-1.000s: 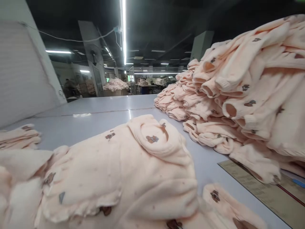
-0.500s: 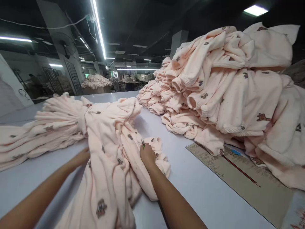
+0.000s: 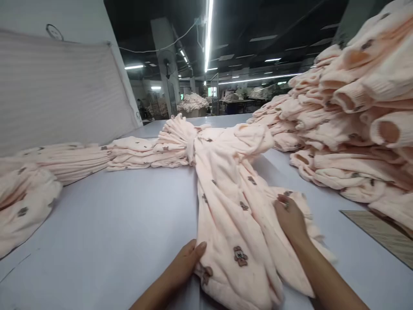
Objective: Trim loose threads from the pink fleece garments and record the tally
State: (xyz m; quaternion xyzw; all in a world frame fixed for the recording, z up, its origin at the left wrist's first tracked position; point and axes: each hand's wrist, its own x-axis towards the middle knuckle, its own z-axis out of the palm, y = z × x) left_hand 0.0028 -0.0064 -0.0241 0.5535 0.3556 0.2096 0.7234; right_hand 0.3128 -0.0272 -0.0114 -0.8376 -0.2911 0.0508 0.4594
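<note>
There is one large table (image 3: 135,224), and on its right side stands one high heap (image 3: 348,172) of pale pink clothes, too overlapped to be counted. On the left lies one long row (image 3: 138,150) of folded clothes, and nearer to the left edge one loose bundle (image 3: 29,215). One pink garment (image 3: 226,206) with printed bears lies in the middle, between the two hands. At the right edge, one flat board (image 3: 380,234) is partly seen.

The left hand (image 3: 185,262) is at the garment's lower left edge, its thumb touching the cloth; I cannot tell how firmly the fingers close. The right hand (image 3: 292,219) is over the garment's right part, with its fingers curled around one small tool (image 3: 286,205), too blurred to name.
</note>
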